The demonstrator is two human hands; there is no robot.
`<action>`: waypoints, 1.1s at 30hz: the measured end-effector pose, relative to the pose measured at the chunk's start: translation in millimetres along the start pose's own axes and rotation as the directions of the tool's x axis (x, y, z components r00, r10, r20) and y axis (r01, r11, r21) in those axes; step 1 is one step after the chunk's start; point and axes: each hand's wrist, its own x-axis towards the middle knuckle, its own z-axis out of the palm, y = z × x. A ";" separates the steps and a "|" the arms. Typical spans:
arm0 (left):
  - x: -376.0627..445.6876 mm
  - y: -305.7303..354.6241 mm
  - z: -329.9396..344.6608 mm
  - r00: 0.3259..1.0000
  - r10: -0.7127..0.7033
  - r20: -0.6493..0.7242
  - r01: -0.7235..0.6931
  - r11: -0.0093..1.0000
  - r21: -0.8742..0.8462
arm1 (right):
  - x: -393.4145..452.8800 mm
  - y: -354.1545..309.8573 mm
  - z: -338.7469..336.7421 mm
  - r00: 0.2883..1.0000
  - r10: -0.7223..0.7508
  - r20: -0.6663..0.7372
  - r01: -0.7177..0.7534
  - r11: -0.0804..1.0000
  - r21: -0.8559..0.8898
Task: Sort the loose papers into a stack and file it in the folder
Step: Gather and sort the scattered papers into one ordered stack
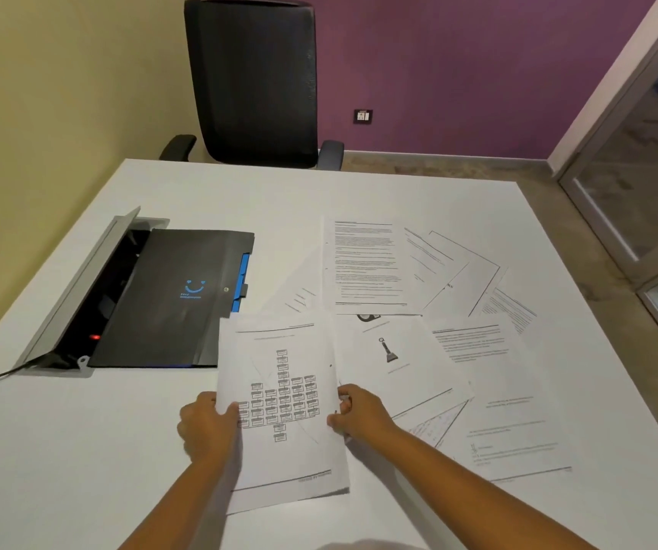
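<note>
A small stack of white sheets (283,410), a flowchart printed on the top one, is lifted off the table in front of me. My left hand (206,426) grips its left edge, thumb on top. My right hand (359,412) pinches its right edge. Several loose printed papers (418,311) lie fanned across the table to the right, overlapping each other. The black folder (176,299), shut, with a blue smiley logo and blue tabs at its right side, lies at the left, just beyond the held stack.
The white table (81,450) carries an open cable box (93,295) with a raised grey lid under the folder's left side; a cable runs off to the left. A black office chair (256,81) stands at the far edge. A glass partition is at right.
</note>
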 end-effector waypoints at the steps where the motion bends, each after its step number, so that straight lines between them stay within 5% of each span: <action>1: -0.8 0.4 -0.3 0.999 -0.039 -0.018 0.039 0.999 0.007 | 1.1 -1.9 0.9 1.000 0.001 0.004 -0.001 0.999 -0.035; 10: 3.1 2.5 7.9 0.994 0.046 0.100 -0.054 0.996 0.076 | 5.7 -8.1 5.9 0.996 -0.052 0.079 0.061 0.991 -0.116; 15: 9.7 1.7 9.0 0.988 0.048 0.145 -0.046 0.999 -0.021 | 6.9 -7.8 8.0 0.992 -0.096 0.081 0.106 0.987 -0.124; 20: 13.8 1.5 8.1 0.996 0.033 0.077 -0.035 0.999 0.030 | 7.7 8.4 -4.9 0.991 -0.107 -0.085 0.093 0.984 -0.149; 27: 13.4 9.8 13.5 1.000 0.006 0.026 -0.008 0.997 0.072 | 4.1 60.1 -84.5 0.841 0.069 -0.537 -0.223 0.948 -0.228; 30: 13.5 13.2 17.1 0.999 0.029 0.020 -0.031 0.993 0.111 | 4.5 80.5 -113.6 0.798 0.230 -0.558 -0.417 0.878 -0.235; 33: 14.6 14.2 19.7 0.998 0.041 0.041 -0.047 0.983 0.175 | 7.7 91.0 -126.3 0.821 0.294 -0.489 -0.446 0.865 -0.229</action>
